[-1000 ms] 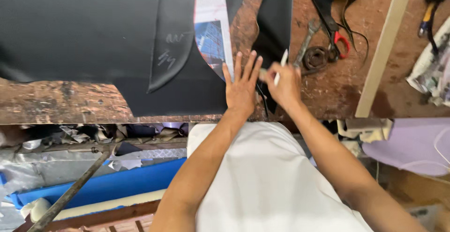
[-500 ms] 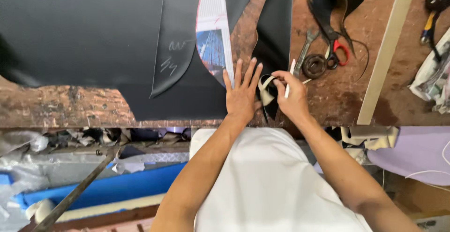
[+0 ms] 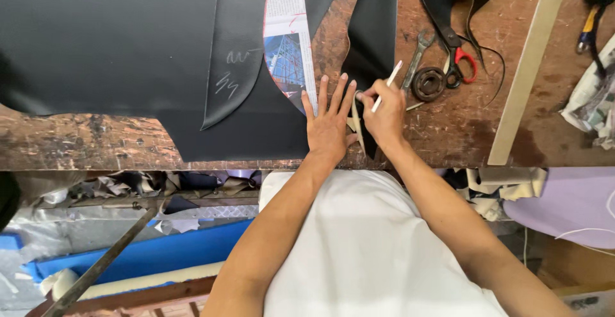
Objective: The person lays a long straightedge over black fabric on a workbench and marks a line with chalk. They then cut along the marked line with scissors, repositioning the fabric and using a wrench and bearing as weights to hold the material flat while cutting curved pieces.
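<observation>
Marking underway: left hand (image 3: 328, 127) flat, fingers apart, pins pattern (image 3: 356, 120) on leather (image 3: 375, 29); right hand (image 3: 385, 113) fingers clamped on marker (image 3: 387, 86); next stroke needs steady tracing.

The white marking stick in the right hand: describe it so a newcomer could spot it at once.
Start at the worn brown workbench and find the two hands near its front edge. The right hand pinches a thin white marking stick that slants up toward the spanner. It is the only slim white thing among the dark metal tools and the black sheets.
</observation>
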